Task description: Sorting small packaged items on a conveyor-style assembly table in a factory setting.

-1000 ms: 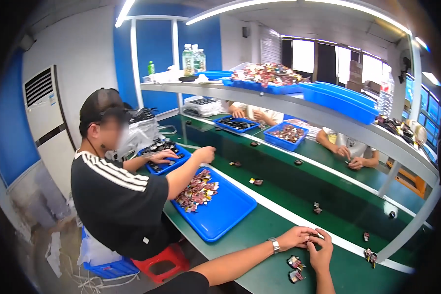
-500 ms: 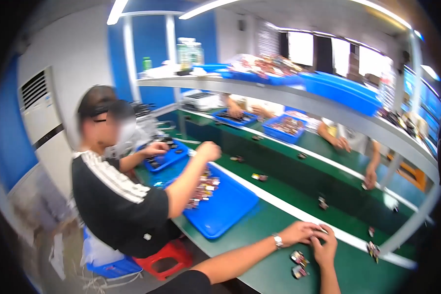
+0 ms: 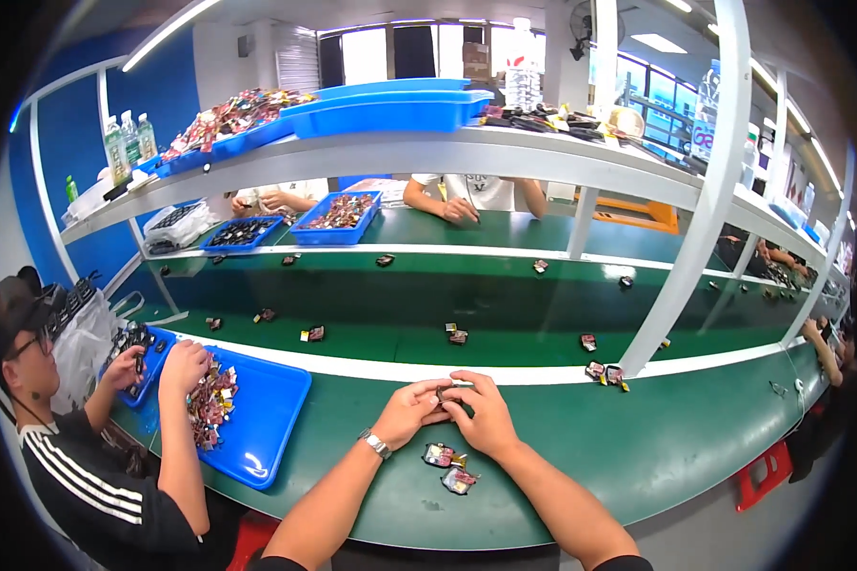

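Note:
My left hand (image 3: 409, 411), with a watch on its wrist, and my right hand (image 3: 484, 417) meet above the green tabletop. Both are closed, thumbs and fingers pinching a small dark part (image 3: 441, 396) that the fingertips mostly cover, so its kind cannot be made out. Just below them on the table lie two small electronic assemblies, one red and silver with a yellow tab (image 3: 438, 455), the other clear and red with dark edges (image 3: 459, 480). They almost touch each other and are apart from my hands.
Ahead runs a green conveyor belt (image 3: 381, 314) carrying scattered assemblies. Beyond its white near rail rises a slanted post (image 3: 681, 219) under a shelf. A blue tray (image 3: 281, 419) of assemblies stands at left, where a co-worker's hand (image 3: 186, 366) reaches in. Other people work across the belt.
The view has swung to the right, so the co-worker and blue tray now sit farther left. My hands stay together at the small part, and the two assemblies remain beside them.

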### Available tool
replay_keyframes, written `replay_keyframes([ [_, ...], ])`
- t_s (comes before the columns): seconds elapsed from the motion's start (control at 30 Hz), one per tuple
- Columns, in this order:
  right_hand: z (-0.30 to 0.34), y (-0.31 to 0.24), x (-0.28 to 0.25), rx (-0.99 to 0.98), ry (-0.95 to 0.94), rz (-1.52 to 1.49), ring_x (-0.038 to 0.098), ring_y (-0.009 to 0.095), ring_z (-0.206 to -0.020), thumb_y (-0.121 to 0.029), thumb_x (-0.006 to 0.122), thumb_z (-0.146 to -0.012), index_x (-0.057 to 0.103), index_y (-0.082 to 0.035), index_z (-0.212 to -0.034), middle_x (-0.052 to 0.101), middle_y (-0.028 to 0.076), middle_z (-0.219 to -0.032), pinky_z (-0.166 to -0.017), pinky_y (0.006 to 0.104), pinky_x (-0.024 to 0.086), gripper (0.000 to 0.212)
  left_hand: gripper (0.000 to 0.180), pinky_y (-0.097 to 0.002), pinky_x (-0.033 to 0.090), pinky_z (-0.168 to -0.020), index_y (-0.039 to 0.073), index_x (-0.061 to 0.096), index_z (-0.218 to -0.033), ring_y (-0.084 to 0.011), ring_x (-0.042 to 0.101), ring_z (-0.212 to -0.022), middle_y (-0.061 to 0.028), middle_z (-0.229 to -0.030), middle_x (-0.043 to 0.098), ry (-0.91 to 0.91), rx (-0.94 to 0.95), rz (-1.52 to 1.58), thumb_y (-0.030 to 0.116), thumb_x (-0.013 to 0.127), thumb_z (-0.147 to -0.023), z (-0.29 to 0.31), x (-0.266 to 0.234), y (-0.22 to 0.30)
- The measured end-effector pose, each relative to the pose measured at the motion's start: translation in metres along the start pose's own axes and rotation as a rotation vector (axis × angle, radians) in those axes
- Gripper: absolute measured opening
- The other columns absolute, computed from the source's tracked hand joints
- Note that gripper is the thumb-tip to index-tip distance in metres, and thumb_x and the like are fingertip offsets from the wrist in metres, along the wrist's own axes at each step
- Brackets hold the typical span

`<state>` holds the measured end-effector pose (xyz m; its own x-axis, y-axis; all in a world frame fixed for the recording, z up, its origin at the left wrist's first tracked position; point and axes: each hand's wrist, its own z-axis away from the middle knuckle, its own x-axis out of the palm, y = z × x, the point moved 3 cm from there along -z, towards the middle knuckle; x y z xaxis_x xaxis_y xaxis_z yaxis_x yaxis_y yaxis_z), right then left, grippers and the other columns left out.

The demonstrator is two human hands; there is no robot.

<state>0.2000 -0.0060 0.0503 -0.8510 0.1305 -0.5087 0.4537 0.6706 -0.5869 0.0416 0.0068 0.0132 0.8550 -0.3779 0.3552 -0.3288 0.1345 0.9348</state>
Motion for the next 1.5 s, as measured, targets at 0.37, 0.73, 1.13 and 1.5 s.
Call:
replay_keyframes([
  [0.37,-0.001,-0.001,0.004,-0.147,0.114,0.147,0.062,0.023,-0.086,-0.002,0.074,-0.073,0.067,-0.007,-0.089,0.061,0.007,-0.095,-0.069,0.0333,0.054,0.018,0.037,-0.0354,0.051,-0.100,-0.002,0.045,-0.136,-0.0203,0.058,-0.116,-0.0124,-0.127,0.055,0.015,-0.007,0.021,0.006,0.044,-0.100,0.001,-0.002,0.000],
  [0.73,-0.003,-0.007,0.007,-0.189,0.130,0.241,0.062,0.023,-0.083,-0.005,0.074,-0.073,0.069,-0.007,-0.089,0.062,0.005,-0.091,-0.069,0.0341,0.054,0.017,0.039,-0.0365,0.051,-0.099,-0.002,0.045,-0.134,-0.0213,0.059,-0.113,-0.0127,-0.126,0.057,0.014,0.014,0.040,0.012,0.052,-0.099,0.001,-0.004,0.000],
  [1.13,-0.001,-0.007,0.014,-0.169,0.144,0.389,0.062,0.020,-0.080,-0.009,0.072,-0.075,0.068,-0.009,-0.082,0.062,0.002,-0.087,-0.064,0.0336,0.054,0.008,0.036,-0.0374,0.051,-0.099,-0.004,0.046,-0.133,-0.0227,0.060,-0.112,-0.0132,-0.128,0.056,0.054,0.005,-0.025,0.007,0.049,-0.099,0.001,-0.004,-0.002],
  [1.5,0.000,-0.017,0.014,-0.085,0.060,0.287,0.063,0.027,-0.097,-0.013,0.075,-0.074,0.069,-0.007,-0.100,0.064,0.010,-0.107,-0.078,0.0364,0.055,0.027,0.038,-0.0341,0.053,-0.094,-0.003,0.045,-0.135,-0.0186,0.061,-0.110,-0.0108,-0.122,0.060,0.146,0.003,-0.029,0.008,0.049,-0.098,0.000,-0.007,-0.003],
])
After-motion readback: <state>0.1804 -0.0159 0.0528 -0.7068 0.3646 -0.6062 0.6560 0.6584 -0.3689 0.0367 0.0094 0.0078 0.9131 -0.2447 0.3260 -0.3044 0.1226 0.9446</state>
